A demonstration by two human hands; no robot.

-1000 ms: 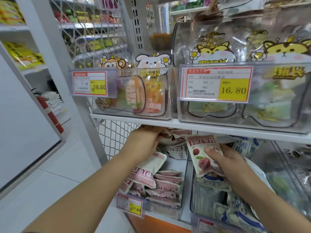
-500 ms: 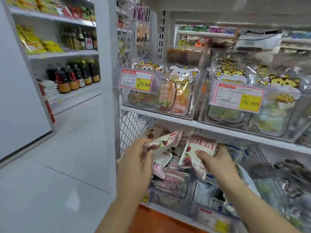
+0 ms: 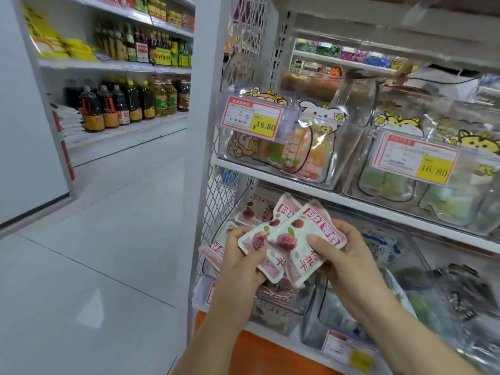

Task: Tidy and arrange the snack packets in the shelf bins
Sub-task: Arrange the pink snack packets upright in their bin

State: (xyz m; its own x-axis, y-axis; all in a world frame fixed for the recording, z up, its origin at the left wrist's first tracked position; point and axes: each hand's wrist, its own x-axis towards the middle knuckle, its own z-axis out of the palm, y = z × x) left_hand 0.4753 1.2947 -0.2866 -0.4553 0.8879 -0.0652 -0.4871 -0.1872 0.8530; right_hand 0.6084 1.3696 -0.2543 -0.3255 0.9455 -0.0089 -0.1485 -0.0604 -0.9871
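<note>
Fingers (image 3: 235, 239) of left hand (image 3: 239, 257) and right hand (image 3: 349, 259) curl round two white-and-pink plastic snack packets (image 3: 304, 236). The packets are overlapped just above the clear plastic bin (image 3: 278, 311), likely to square them before restacking. The bin sits under a white metal shelf (image 3: 351, 204), beside a pale tiled shop floor (image 3: 108, 239).

The left price tag (image 3: 253, 119) reads ¥16.80 and the right price tag (image 3: 418, 158) 16.80, both on clear bins (image 3: 349, 147).
</note>
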